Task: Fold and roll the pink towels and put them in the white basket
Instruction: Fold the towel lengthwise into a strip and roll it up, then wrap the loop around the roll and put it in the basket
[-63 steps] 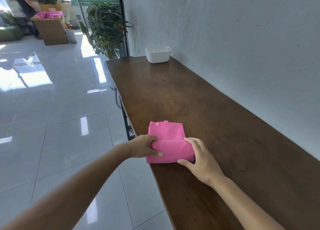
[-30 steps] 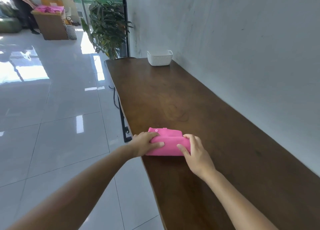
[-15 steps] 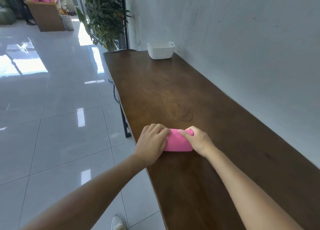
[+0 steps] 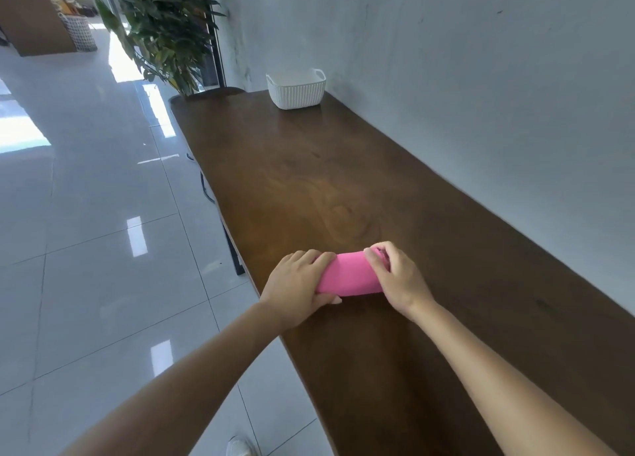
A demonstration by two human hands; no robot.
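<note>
Both hands, left hand and right hand, grasp rolled pink towel near the bench's left edge; its far side is hidden.

You have nothing to read in this view. The pink towel at 6 o'clock is plain cloth with no label showing. The white basket at 12 o'clock shows only ribbed plastic, with no brand or number on it.

Left hand, right hand gripping (fingers curled).
</note>
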